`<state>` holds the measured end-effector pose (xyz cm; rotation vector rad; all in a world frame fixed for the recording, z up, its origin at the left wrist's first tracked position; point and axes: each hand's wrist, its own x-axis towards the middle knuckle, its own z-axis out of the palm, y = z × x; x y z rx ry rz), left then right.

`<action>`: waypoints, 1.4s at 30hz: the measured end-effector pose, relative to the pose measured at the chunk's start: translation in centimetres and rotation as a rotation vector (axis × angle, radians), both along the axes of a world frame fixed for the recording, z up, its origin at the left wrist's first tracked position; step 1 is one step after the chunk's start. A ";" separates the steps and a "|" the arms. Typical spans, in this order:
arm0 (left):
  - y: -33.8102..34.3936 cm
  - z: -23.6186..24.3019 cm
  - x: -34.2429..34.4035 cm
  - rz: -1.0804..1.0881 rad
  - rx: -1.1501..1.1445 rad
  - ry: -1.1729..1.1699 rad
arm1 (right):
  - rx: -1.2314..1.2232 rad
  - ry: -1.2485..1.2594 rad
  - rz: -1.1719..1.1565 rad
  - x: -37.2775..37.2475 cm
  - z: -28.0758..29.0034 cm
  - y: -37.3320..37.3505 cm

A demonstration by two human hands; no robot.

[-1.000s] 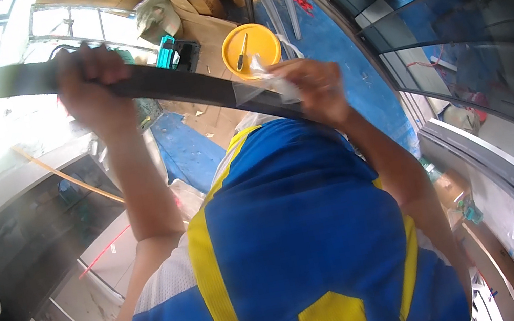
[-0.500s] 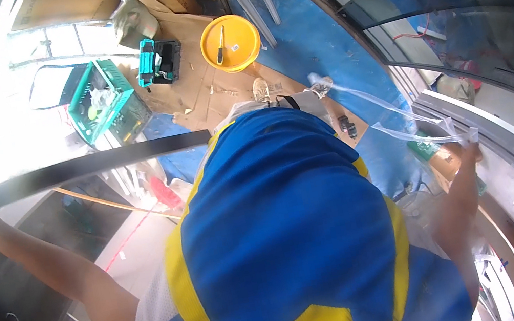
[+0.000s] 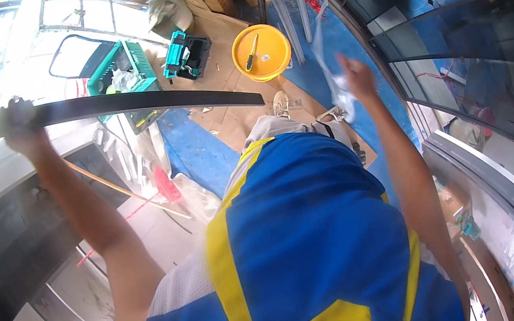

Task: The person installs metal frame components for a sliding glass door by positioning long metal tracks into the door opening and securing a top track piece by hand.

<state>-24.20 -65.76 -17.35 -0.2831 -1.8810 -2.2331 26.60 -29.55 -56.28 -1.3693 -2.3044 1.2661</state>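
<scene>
My left hand [image 3: 22, 123] is closed around a long dark strip [image 3: 143, 101], flat and slightly bowed by the lens. From my fist the strip reaches rightward, ending in front of my waist. My right hand [image 3: 361, 79] is stretched forward and smeared by motion, so its fingers do not show clearly. Right beside it a band of clear plastic film [image 3: 323, 56] hangs in the air; whether the fingers still grip it I cannot make out.
Ahead on the cardboard-covered floor stands a yellow round bucket [image 3: 275, 46] with a knife [image 3: 252, 53] on top. Left of it are an open teal toolbox [image 3: 186, 56] and a green crate [image 3: 125, 74]. Dark glazed panels [image 3: 441, 32] line the right; a wooden stick [image 3: 128, 188] lies at left.
My right hand has swung from the far right inward and forward, bringing the clear film along. My left hand has risen with the dark strip, which now slants down toward the right.
</scene>
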 end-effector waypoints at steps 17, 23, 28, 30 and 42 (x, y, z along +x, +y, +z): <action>4.7 -13.5 13.6 -0.497 0.286 -0.060 | 0.570 0.383 0.613 -27.7 25.4 -0.2; 8.6 -13.8 15.6 -0.607 0.392 -0.204 | 0.075 0.206 0.874 -11.9 8.9 -7.8; 9.9 -13.0 18.9 -0.395 0.374 -0.218 | 0.182 0.237 0.460 -3.8 9.3 -6.6; 6.9 -12.1 14.6 -0.474 0.486 -0.316 | 0.209 0.149 0.413 1.1 10.2 -6.0; 3.7 -19.7 11.3 -0.561 0.342 -0.809 | 1.062 -0.377 0.068 22.6 30.2 2.5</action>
